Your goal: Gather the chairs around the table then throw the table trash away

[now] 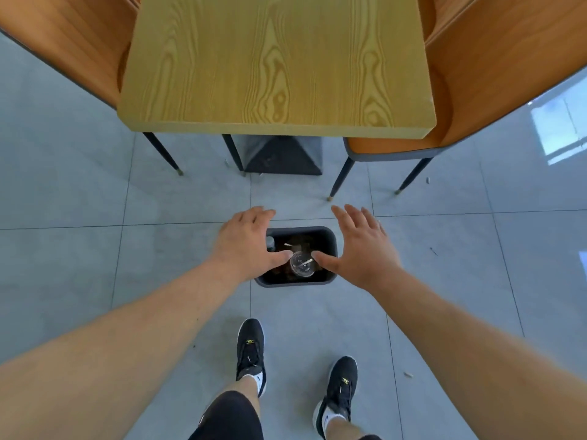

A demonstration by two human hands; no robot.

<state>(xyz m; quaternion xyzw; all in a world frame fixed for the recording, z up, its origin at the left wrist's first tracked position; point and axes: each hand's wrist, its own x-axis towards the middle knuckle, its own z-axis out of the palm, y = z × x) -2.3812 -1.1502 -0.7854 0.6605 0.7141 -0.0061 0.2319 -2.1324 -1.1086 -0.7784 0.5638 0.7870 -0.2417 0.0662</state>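
A dark grey trash bin (330, 236) stands on the floor between me and the wooden table (276, 65). Inside it lies a clear plastic cup (301, 264) on top of other dark rubbish. My left hand (246, 242) hovers over the bin's left rim, fingers spread, holding nothing. My right hand (359, 246) hovers over the right rim, also spread and empty. An orange chair (63, 42) stands at the table's left side and another orange chair (495, 71) at its right, both pushed close to the tabletop.
The table's dark pedestal base (279, 155) sits just beyond the bin. Thin black chair legs (341, 177) reach the grey tiled floor (79, 265). My two black shoes (251, 350) stand behind the bin. Small crumbs lie on the tiles.
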